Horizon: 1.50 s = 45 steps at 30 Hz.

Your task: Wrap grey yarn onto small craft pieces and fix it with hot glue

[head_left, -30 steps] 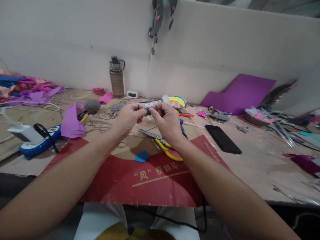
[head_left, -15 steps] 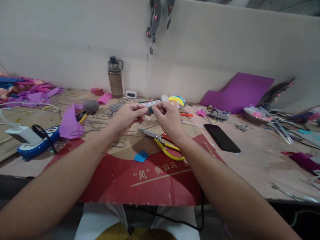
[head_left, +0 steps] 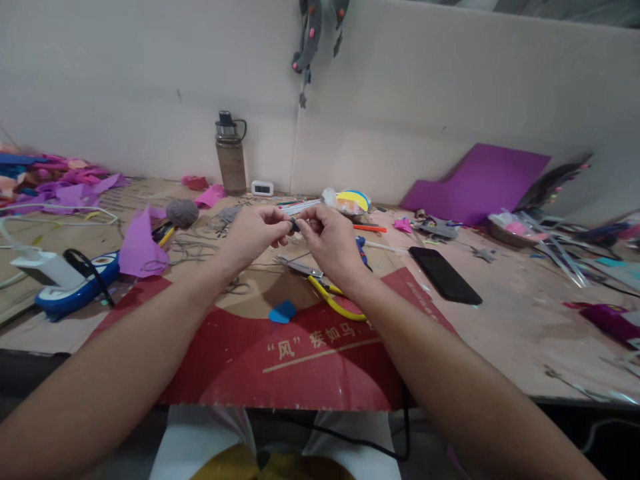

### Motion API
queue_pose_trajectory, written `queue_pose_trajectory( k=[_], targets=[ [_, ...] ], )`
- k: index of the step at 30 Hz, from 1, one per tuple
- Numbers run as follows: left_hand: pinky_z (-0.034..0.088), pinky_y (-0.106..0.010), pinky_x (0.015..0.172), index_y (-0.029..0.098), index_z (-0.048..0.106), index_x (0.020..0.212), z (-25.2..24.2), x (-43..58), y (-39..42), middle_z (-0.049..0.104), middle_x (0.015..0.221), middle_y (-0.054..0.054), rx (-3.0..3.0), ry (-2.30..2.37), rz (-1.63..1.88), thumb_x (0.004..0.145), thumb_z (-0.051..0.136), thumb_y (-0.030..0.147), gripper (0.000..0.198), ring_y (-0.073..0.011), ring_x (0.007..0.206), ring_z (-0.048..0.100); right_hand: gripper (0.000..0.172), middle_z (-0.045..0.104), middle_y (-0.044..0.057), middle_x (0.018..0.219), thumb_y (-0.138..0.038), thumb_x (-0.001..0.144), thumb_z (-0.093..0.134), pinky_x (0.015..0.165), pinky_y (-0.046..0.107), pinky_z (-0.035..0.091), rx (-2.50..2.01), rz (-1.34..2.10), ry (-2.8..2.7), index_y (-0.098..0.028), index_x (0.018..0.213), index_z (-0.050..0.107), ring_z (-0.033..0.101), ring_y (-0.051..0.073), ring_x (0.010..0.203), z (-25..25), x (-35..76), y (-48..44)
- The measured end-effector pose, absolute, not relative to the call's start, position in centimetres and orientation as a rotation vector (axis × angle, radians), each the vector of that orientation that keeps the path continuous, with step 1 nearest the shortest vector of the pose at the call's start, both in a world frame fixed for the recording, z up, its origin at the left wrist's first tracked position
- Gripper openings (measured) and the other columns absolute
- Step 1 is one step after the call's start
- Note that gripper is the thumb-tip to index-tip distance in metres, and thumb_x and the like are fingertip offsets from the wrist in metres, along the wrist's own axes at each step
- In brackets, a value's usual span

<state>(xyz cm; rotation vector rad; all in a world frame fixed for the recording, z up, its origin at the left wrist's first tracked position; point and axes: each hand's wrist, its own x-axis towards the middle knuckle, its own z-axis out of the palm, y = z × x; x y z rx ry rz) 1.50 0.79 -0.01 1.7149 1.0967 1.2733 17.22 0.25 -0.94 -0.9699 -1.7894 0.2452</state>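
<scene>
Over the cardboard, my left hand (head_left: 257,237) and my right hand (head_left: 330,240) meet, both with fingers pinched on a small dark piece (head_left: 294,225). Its kind is too small and covered to make out. Below my right hand lie yellow-handled scissors (head_left: 335,303), partly hidden by my wrist. Two overlapping bits of blue felt (head_left: 283,311) rest on the red part of the cardboard (head_left: 320,373). Grey yarn strands (head_left: 193,250) trail on the left from a yarn ball (head_left: 183,213). Behind my right wrist shows a blue tool (head_left: 362,250), mostly covered.
A black phone (head_left: 445,275) lies to the right. On the left are a blue power strip (head_left: 75,293) with a white charger and purple felt (head_left: 143,247). A water bottle (head_left: 231,157) and a small clock (head_left: 263,188) stand at the back, a purple sheet (head_left: 485,183) leaning right.
My right hand has turned and shifted slightly, its fingers moving left toward my left hand. The small piece has moved a little left and down, still between both hands.
</scene>
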Motion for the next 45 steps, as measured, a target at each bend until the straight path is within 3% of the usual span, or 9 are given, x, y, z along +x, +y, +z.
queue_pose_trajectory(
  k=[3,12,27,35,38,41,45],
  targets=[
    [0.041,-0.020,0.049,0.014,0.063,0.072,-0.1,1.5,0.9,0.061,0.055,0.001,1.659,1.105,1.343,0.071,0.065,0.021,0.007,-0.0098,0.050,0.057,0.004,0.053,-0.001,0.075,-0.017,0.083,0.055,0.064,0.025,0.036,-0.935,0.240,-1.779,-0.018,0.087,0.055,0.044,0.011,0.066,-1.2,17.1,0.1],
    [0.041,-0.020,0.049,0.014,0.061,0.070,-0.3,1.8,1.0,0.060,0.054,0.000,1.574,1.019,1.395,0.071,0.066,0.021,0.009,-0.0094,0.050,0.055,0.004,0.056,0.001,0.074,-0.019,0.084,0.056,0.065,0.026,0.037,-0.941,0.197,-1.795,-0.017,0.080,0.057,0.048,0.012,0.067,-1.7,16.8,0.2],
    [0.034,-0.018,0.045,0.013,0.061,0.073,-0.6,2.4,0.9,0.057,0.056,0.002,1.393,0.945,1.535,0.075,0.063,0.018,0.005,-0.0062,0.048,0.050,0.029,0.057,-0.001,0.068,-0.038,0.091,0.050,0.063,0.024,0.036,-0.981,0.543,-1.694,-0.016,0.077,0.063,0.048,0.011,0.063,-2.3,16.3,0.1],
    [0.028,-0.013,0.035,0.014,0.059,0.078,0.0,2.1,0.8,0.068,0.075,-0.005,1.108,0.925,1.490,0.079,0.060,0.017,0.003,-0.0096,0.060,0.064,0.021,0.064,0.001,0.074,-0.019,0.089,0.045,0.065,0.023,0.035,-1.070,0.436,-1.968,-0.017,0.082,0.065,0.053,0.012,0.067,-2.9,15.6,-0.6],
    [0.036,-0.013,0.037,0.013,0.058,0.078,-0.1,1.8,1.3,0.067,0.072,-0.004,1.040,0.885,1.502,0.080,0.058,0.014,0.002,-0.0095,0.057,0.064,0.023,0.068,0.005,0.079,-0.022,0.091,0.045,0.065,0.024,0.035,-1.150,0.381,-2.137,-0.016,0.084,0.067,0.056,0.014,0.071,-3.3,15.2,-0.8],
    [0.050,-0.015,0.050,0.011,0.060,0.075,-0.3,1.2,2.1,0.067,0.067,-0.004,1.017,0.839,1.582,0.080,0.058,0.012,0.006,-0.0079,0.054,0.062,0.029,0.069,0.007,0.080,-0.029,0.093,0.045,0.065,0.025,0.034,-1.170,0.369,-2.289,-0.016,0.081,0.068,0.055,0.013,0.069,-3.2,15.0,-0.7],
    [0.053,-0.016,0.054,0.012,0.059,0.073,-0.4,0.2,3.0,0.067,0.065,-0.003,0.956,0.809,1.664,0.078,0.057,0.007,0.007,-0.0082,0.055,0.063,0.037,0.068,0.006,0.076,-0.034,0.096,0.041,0.061,0.024,0.032,-1.222,0.386,-2.236,-0.016,0.076,0.066,0.054,0.012,0.065,-2.0,16.7,0.1]
  ],
)
